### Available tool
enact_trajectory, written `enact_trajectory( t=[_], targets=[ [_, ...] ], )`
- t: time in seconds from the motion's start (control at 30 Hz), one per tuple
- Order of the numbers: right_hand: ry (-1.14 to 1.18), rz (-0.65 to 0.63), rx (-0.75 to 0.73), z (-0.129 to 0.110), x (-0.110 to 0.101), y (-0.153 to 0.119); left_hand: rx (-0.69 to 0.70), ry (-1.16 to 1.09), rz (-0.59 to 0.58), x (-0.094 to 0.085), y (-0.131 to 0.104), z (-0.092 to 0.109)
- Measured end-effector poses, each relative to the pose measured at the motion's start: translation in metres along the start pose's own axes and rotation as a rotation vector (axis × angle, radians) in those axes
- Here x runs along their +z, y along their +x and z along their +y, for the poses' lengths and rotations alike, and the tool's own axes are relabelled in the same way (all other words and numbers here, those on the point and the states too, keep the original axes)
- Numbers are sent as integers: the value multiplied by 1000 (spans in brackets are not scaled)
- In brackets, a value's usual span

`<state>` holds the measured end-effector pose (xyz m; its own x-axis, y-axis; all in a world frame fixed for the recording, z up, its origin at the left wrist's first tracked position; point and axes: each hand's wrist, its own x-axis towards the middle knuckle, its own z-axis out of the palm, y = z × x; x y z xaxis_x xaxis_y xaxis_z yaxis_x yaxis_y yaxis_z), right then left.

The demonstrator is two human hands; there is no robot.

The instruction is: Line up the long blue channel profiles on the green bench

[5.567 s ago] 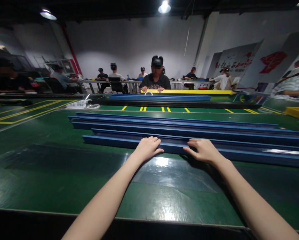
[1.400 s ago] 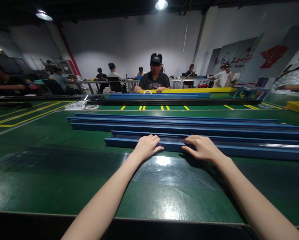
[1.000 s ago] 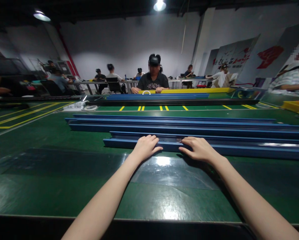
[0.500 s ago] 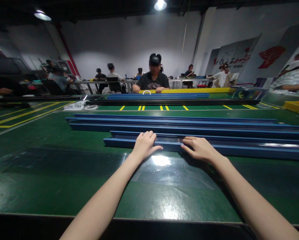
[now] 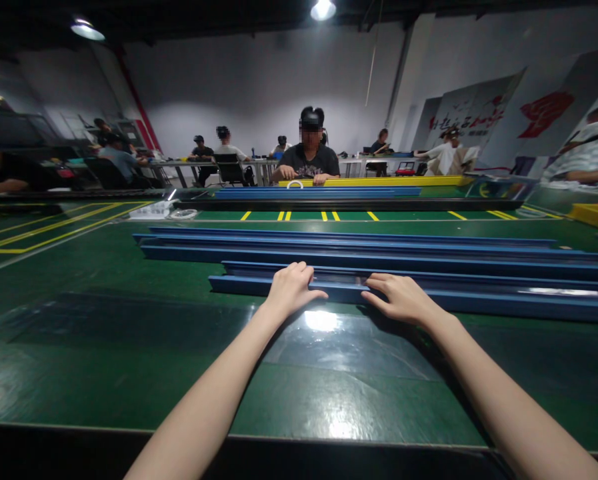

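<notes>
A long blue channel (image 5: 479,300) lies nearest to me across the green table (image 5: 129,387). My left hand (image 5: 291,288) rests on its left part, fingers curled over into the channel and thumb stretched out along the near wall. Right of it, my right hand (image 5: 399,295) grips the same channel, with fingertips inside and the thumb at the near wall. A gap separates the two hands. Clear plastic film (image 5: 339,340) lies flat on the table under my forearms, reflecting the light.
More blue channels (image 5: 229,253) lie just beyond. Farther off are a black rail (image 5: 349,204), thin blue strips (image 5: 319,193) and a yellow rail (image 5: 403,181). A person (image 5: 311,157) sits opposite. Small white items (image 5: 151,210) stand left, a yellow tray (image 5: 596,215) right.
The person opposite has moved a hand slightly inward near the yellow rail. My hands stay in place on the blue channel, and the view has shifted very slightly.
</notes>
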<state>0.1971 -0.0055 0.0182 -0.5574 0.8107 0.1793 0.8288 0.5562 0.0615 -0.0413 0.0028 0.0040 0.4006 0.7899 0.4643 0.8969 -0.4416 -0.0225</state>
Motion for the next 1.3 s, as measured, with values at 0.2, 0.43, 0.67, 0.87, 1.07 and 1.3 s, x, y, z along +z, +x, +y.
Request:
enact_trajectory(
  t=[0.2, 0.43, 0.67, 0.87, 1.07, 1.3],
  targets=[
    [2, -3, 3, -1, 0, 0, -27, -20, -28, 0, 0, -1],
    [7, 0, -2, -1, -1, -1, -2, -5, -57, 3, 0, -2],
    [5, -7, 5, -1, -2, 0, 36, 13, -74, 5, -1, -3],
    [6, -8, 6, -2, -2, 0, 85, 39, -80, 7, -2, -3],
    [8, -9, 10, -2, -2, 0, 101, 37, -102, 6, -3, -2],
    [6, 1, -1, -2, -1, 1, 94, 49, -122, 5, -3, -2]
  ],
)
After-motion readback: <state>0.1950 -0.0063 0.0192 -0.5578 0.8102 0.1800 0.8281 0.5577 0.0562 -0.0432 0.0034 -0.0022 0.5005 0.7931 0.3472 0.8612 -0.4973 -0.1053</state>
